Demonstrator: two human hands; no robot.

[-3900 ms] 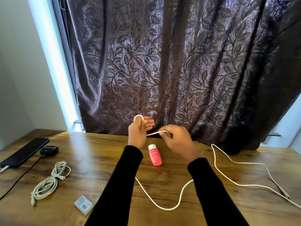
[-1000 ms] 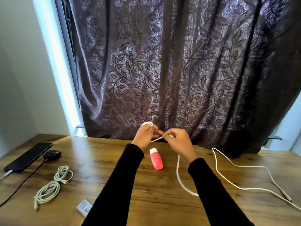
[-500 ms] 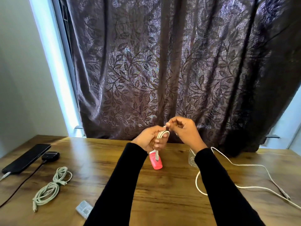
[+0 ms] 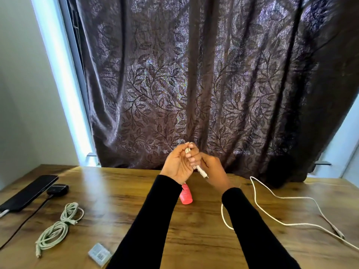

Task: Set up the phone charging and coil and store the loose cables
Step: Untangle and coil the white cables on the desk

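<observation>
Above the bench [image 4: 194, 239], the left hand [image 4: 177, 166] held a small bundle of white cable [image 4: 188, 150], its fingers [image 4: 191, 159] curled round the loops. The right hand [image 4: 211, 169] pinched the cable's plug end beside it. The rest trailed over the bench to the right. A coiled cable [image 4: 56, 228] and phone [image 4: 29, 193] lay far left.

- A pink bottle [image 4: 186, 197] lies on the wooden surface [image 4: 120, 193] before me.
- A small clear plastic box [image 4: 99, 254] sits near my edge.
- A dark leaf-patterned curtain [image 4: 194, 84] hangs behind.
</observation>
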